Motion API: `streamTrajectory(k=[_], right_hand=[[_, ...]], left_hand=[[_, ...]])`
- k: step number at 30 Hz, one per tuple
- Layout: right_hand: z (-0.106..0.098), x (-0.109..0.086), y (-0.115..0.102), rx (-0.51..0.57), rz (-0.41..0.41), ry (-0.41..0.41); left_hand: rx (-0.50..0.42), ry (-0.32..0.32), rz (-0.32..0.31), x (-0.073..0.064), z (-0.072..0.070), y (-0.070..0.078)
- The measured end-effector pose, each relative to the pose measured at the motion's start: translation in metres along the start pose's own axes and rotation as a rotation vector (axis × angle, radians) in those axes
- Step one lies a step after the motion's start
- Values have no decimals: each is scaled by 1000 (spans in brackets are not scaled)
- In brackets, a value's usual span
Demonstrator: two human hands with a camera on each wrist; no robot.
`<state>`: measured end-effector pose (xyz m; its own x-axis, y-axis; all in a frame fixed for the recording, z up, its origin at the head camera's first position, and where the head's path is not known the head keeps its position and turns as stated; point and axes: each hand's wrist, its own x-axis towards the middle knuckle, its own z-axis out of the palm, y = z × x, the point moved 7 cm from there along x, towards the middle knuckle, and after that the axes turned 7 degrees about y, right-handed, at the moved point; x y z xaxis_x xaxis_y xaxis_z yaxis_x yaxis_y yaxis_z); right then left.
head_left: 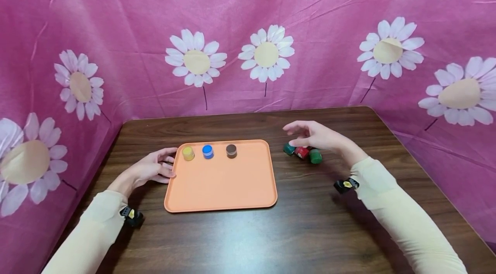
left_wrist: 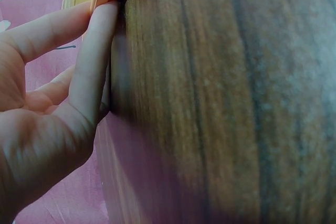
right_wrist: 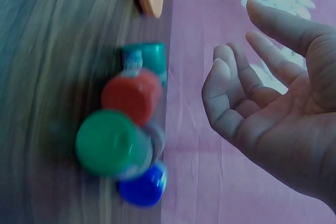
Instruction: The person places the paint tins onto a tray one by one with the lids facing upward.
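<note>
Cream-sleeved right hand, fingers loosely bent, grasping nothing, near a cluster: teal jar, red jar, green jar, deep-blue jar. Left hand, unclenched, fingertips touching the left rim of an orange tray. On the tray, along its far side, spaced apart: yellow jar, blue jar, brown jar. Beneath: wood-grain table. Behind: pink curtain, white flowers.
</note>
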<state>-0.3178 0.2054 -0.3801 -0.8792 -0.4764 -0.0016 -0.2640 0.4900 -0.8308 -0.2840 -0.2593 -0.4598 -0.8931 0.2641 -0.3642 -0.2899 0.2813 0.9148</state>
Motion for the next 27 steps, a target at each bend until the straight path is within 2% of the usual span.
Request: streamTrajectory(k=[6, 13, 22, 27], right_hand=[[-15, -22, 23, -13, 15, 51], [-22, -38, 42, -3, 44, 113], [-22, -54, 64, -10, 63, 136], [-20, -59, 72, 9, 64, 113]], left_hand=[[-4, -6, 6, 2, 1, -1], [3, 1, 8, 0, 0, -1], [1, -1, 9, 1, 0, -2], [-1, 1, 7, 1, -1, -2]])
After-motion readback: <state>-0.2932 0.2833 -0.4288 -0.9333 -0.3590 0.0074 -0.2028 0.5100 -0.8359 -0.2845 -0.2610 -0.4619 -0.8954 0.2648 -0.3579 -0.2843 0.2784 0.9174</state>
